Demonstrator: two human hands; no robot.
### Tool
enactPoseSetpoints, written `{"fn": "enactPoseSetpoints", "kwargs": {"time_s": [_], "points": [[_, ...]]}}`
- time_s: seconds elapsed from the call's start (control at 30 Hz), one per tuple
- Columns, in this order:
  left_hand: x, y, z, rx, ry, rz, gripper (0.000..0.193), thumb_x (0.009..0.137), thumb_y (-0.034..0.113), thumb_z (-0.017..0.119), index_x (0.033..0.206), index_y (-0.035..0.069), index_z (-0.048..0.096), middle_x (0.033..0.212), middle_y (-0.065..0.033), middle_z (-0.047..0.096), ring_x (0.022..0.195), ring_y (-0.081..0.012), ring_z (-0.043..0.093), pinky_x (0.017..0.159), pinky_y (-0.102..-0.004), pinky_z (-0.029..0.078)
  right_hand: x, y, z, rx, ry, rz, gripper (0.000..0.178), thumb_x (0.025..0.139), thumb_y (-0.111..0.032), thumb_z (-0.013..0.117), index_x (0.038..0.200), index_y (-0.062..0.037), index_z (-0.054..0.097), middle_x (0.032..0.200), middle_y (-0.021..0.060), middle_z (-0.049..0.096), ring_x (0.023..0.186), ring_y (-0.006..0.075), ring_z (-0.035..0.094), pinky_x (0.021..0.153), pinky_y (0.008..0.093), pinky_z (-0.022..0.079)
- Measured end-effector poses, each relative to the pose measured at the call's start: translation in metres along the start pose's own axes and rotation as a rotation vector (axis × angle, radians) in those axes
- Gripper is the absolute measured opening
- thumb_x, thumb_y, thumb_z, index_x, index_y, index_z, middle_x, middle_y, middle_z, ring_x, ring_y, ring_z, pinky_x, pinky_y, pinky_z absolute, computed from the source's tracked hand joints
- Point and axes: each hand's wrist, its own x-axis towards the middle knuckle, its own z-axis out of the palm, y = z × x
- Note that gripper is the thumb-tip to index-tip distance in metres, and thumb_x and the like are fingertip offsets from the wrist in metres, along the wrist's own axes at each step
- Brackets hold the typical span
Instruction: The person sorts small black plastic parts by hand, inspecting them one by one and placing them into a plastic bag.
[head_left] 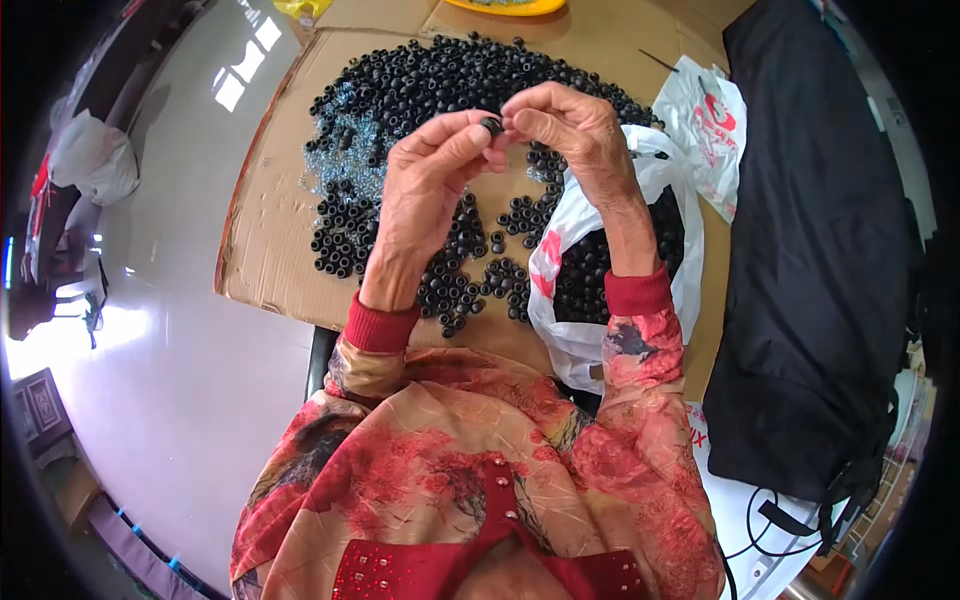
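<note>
My left hand (437,170) pinches a small black ring-shaped piece (491,126) between thumb and fingers, raised over the cardboard. Close on its right, my right hand (568,125) has thumb and forefinger pressed together at the piece's edge. Whatever sits between those right fingertips is too small to make out. Beneath and beyond both hands spreads a heap of similar black pieces (440,80). Small clear bluish pieces (345,150) lie along the heap's left side. Under my right forearm, a white plastic bag (553,240) gapes with many more black pieces inside.
A cardboard sheet (265,215) covers the work surface. Another white bag (715,120) lies at the far right, beside a large black cloth-covered object (810,250). At the far edge is a yellow dish (510,8). Pale shiny floor (190,380) extends on the left.
</note>
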Motion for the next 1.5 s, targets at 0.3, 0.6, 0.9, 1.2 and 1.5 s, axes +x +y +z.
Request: {"fn": "enactPoseSetpoints", "kwargs": {"time_s": [0.3,0.6,0.9,1.2,1.5], "points": [[0.001,0.005,-0.015,-0.079,0.085,0.040,0.019,0.085,0.009,0.056,0.100,-0.003,0.058,0.085,-0.0119,0.063,0.072,-0.0154,0.060,0.069,-0.0285,0.052,-0.064,0.072,-0.034,-0.720,-0.450,-0.181,0.010,0.074,-0.010,0.057,0.072,-0.0012,0.058,0.063,0.0072,0.053,0.061,0.0212,0.052,0.061,0.0320,0.041],[-0.003,0.017,-0.043,-0.088,0.117,0.086,0.018,0.086,0.009,0.055,0.099,-0.003,0.057,0.086,-0.0122,0.062,0.071,-0.0156,0.060,0.069,-0.0286,0.051,-0.096,0.054,-0.011,-1.021,-0.598,-0.152,0.006,0.070,-0.010,0.057,0.068,-0.0075,0.062,0.066,0.0025,0.053,0.074,0.0209,0.049,0.073,0.0332,0.039],[0.002,0.030,-0.059,-0.076,0.184,0.152,0.018,0.085,0.010,0.056,0.098,-0.003,0.058,0.086,-0.0120,0.062,0.072,-0.0156,0.059,0.070,-0.0296,0.050,-0.090,0.057,0.024,-0.861,-0.575,-0.243,0.013,0.070,-0.014,0.058,0.079,-0.0054,0.062,0.076,0.0040,0.053,0.079,0.0213,0.051,0.074,0.0355,0.040],[0.005,0.027,-0.050,-0.088,0.174,0.127,0.018,0.085,0.010,0.056,0.098,-0.002,0.058,0.086,-0.0116,0.062,0.072,-0.0153,0.059,0.070,-0.0297,0.050,-0.094,0.083,0.027,-0.907,-0.446,-0.294,0.019,0.068,-0.014,0.060,0.087,-0.0115,0.058,0.083,0.0029,0.046,0.085,0.0214,0.045,0.075,0.0355,0.038],[0.009,0.034,-0.051,-0.074,0.189,0.142,0.019,0.085,0.011,0.057,0.098,-0.002,0.058,0.086,-0.0118,0.062,0.072,-0.0152,0.059,0.070,-0.0298,0.050,-0.101,0.049,0.002,-0.993,-0.565,-0.212,0.010,0.068,-0.015,0.062,0.074,-0.0069,0.062,0.072,0.0046,0.053,0.077,0.0208,0.050,0.073,0.0330,0.038]]}}
